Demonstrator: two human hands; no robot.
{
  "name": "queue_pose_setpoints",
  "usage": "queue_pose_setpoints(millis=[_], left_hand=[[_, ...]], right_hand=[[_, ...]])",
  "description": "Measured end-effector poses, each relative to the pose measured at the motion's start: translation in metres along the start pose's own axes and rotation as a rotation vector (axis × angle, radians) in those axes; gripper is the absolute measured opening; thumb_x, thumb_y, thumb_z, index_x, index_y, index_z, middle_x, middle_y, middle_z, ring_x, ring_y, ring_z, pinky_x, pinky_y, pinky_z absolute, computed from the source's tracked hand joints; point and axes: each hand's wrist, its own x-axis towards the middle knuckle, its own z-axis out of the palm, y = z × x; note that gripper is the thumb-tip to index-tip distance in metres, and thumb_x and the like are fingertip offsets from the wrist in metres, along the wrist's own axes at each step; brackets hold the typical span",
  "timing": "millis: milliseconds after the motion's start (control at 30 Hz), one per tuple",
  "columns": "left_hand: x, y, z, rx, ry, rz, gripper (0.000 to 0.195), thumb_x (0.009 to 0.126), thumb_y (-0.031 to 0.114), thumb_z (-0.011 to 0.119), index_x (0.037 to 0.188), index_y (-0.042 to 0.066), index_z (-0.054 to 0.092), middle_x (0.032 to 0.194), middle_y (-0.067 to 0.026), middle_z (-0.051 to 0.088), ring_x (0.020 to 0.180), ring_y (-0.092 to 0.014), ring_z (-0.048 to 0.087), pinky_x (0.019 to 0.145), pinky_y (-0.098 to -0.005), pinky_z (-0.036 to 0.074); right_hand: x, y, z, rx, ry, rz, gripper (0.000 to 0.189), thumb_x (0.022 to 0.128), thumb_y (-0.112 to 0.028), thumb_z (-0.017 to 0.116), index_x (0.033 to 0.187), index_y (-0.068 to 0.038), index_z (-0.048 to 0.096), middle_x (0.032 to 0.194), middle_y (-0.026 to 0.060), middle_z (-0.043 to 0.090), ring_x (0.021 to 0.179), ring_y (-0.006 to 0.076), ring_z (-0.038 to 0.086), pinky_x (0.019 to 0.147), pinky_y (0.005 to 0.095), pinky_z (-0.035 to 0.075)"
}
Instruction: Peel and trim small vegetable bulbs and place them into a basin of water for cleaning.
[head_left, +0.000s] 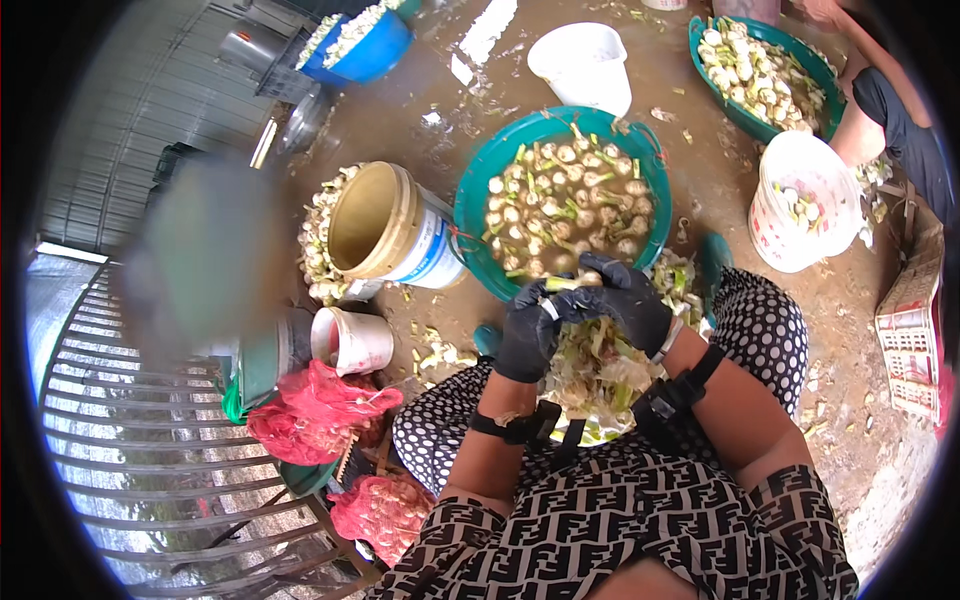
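Note:
My left hand, in a dark glove, holds a small knife or blade, of which only a pale bit shows between the fingers. Beside it my right hand, gloved too, is closed around a garlic bulb with a green stem, and both hands touch. They are over the near rim of a green plastic tub, where many garlic bulbs lie in brown water. Below the hands, between my knees, a heap of garlic leaves and peelings fills a container, mostly hidden.
Left of the tub lean a tilted beige bucket and a small white bucket, near red mesh bags. White buckets stand ahead and right. A co-worker's arm and leg are by another green tub.

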Motion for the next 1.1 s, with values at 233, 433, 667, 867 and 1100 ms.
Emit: queue_pose_setpoints(millis=[233,433,667,867,1100], left_hand=[[0.013,0.008,-0.009,0.517,-0.020,0.151,0.028,0.067,-0.003,0.053,0.093,-0.001,0.061,0.080,-0.0114,0.062,0.072,-0.023,0.060,0.068,-0.0310,0.047],[0.014,0.001,-0.003,0.763,-0.086,0.355,0.034,0.070,-0.002,0.056,0.103,0.004,0.060,0.089,-0.0125,0.063,0.080,-0.023,0.062,0.073,-0.0294,0.049],[-0.005,0.004,0.007,-0.122,-0.110,0.016,0.040,0.084,0.009,0.054,0.121,-0.006,0.047,0.109,-0.0116,0.057,0.095,-0.018,0.058,0.082,-0.0298,0.047],[-0.001,-0.027,-0.007,0.158,0.034,0.043,0.022,0.087,0.015,0.053,0.102,-0.002,0.056,0.080,-0.0031,0.060,0.074,-0.014,0.058,0.069,-0.0258,0.046],[0.010,-0.033,-0.037,-0.631,0.231,-0.393,0.028,0.084,0.021,0.057,0.107,0.004,0.055,0.082,-0.0058,0.058,0.070,-0.017,0.058,0.058,-0.0280,0.049]], right_hand=[[0.005,0.006,-0.017,0.110,-0.320,0.163,0.018,0.092,-0.022,0.048,0.098,-0.007,0.054,0.082,0.0034,0.057,0.063,0.0121,0.053,0.051,0.0243,0.044],[-0.006,-0.012,-0.007,0.500,-0.337,0.575,0.024,0.090,-0.032,0.049,0.094,-0.008,0.054,0.068,0.0038,0.055,0.056,0.0131,0.051,0.047,0.0249,0.041],[0.008,-0.017,-0.011,-0.108,-0.402,-0.033,0.034,0.094,-0.027,0.043,0.110,0.001,0.051,0.092,0.0090,0.060,0.080,0.0150,0.060,0.070,0.0247,0.049],[0.005,0.010,-0.015,-0.510,-0.187,-0.225,0.024,0.086,-0.018,0.052,0.100,0.001,0.057,0.098,0.0140,0.057,0.083,0.0259,0.062,0.068,0.0352,0.053],[-0.027,0.014,0.011,-1.277,-0.708,0.060,0.031,0.075,-0.013,0.058,0.104,-0.002,0.057,0.092,0.0164,0.060,0.090,0.0338,0.058,0.079,0.0418,0.047]])
